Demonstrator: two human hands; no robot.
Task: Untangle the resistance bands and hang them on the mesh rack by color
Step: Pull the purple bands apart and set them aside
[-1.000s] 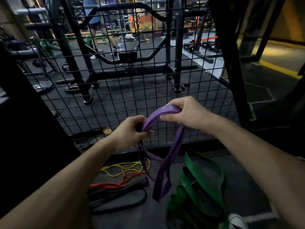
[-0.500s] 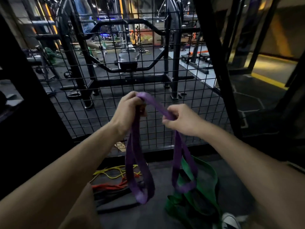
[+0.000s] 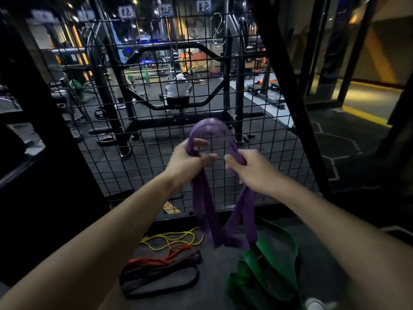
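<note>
purple band (image 3: 223, 211) arches between both hands, ends dangling below | left hand (image 3: 187, 162) and right hand (image 3: 254, 173) grip it, slightly apart | mesh rack (image 3: 156, 139) just beyond | dark gym floor (image 3: 219, 274) below: yellow (image 3: 169, 240), red (image 3: 161, 259), black (image 3: 156, 280), green bands (image 3: 268, 271)

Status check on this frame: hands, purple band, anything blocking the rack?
Both hands, left and right, grip the purple band, raised before the mesh rack. Not hung yet. Green bands on floor. Nothing between band and mesh.
</note>
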